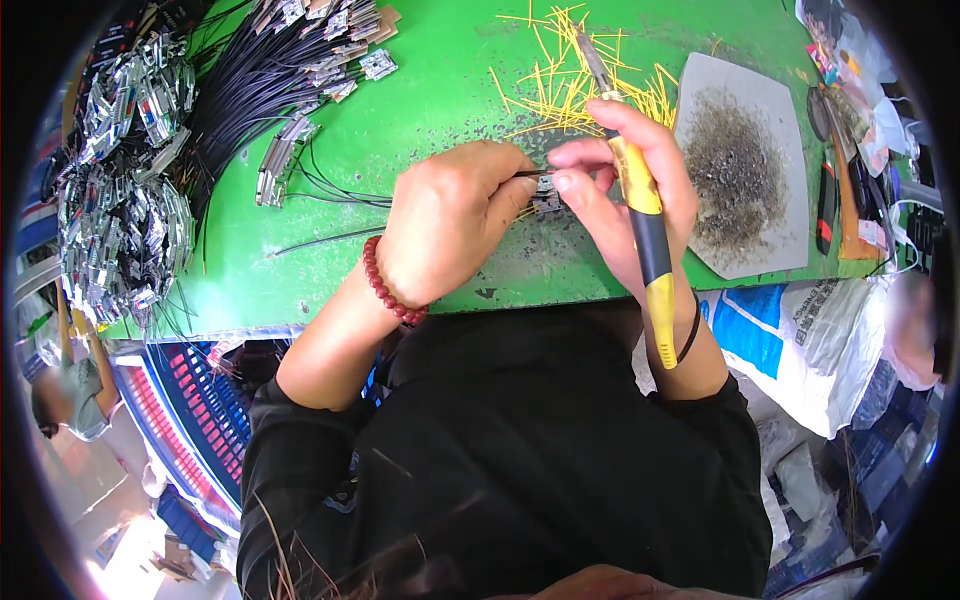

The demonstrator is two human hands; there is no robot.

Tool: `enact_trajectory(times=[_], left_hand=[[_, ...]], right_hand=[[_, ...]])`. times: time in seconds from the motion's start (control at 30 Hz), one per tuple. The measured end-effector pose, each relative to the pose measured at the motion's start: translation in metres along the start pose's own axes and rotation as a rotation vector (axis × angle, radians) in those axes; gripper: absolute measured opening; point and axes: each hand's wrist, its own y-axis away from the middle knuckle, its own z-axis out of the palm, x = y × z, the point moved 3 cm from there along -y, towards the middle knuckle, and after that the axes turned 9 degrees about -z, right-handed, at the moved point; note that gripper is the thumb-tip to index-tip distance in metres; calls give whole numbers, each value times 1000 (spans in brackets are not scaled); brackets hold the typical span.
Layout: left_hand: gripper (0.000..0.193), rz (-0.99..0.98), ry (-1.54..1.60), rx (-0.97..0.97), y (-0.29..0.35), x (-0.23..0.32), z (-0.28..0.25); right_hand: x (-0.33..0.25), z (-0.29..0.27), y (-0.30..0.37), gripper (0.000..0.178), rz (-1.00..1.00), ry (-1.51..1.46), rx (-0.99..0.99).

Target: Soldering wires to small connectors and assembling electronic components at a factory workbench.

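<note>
My left hand (450, 200), with a red bead bracelet at the wrist, pinches a thin black cable (534, 174) between thumb and fingertips. My right hand (672, 185) grips a soldering iron (656, 250) with a yellow and black handle, its metal tip angled away over the bench. The right thumb and a finger also come together near the cable's end; whether they touch it I cannot tell. Just under the fingertips lies a small silvery metal part (546, 196), partly hidden. More black cables (350, 196) run leftward from behind my left hand to a metal connector piece (275, 165).
Yellow thin sticks (555, 95) lie scattered beyond my right hand. A pale board (700, 75) covered in dark grit is to the right. Piled metal connectors (130, 200) and bundled black cables (240, 100) fill the left side. A white bag (815, 340) hangs below the bench's right edge.
</note>
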Motion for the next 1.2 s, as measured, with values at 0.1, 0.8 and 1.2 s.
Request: enact_trajectory(times=[0.1, 0.8, 1.2], left_hand=[[8, 15, 13, 7, 2, 1, -1], [6, -33, 157, 88, 11, -3, 5], [5, -32, 175, 23, 14, -4, 9]], right_hand=[[1, 4, 0, 38, -18, 60, -19], [16, -1, 30, 42, -88, 0, 42], [20, 4, 25, 42, -79, -33, -9]])
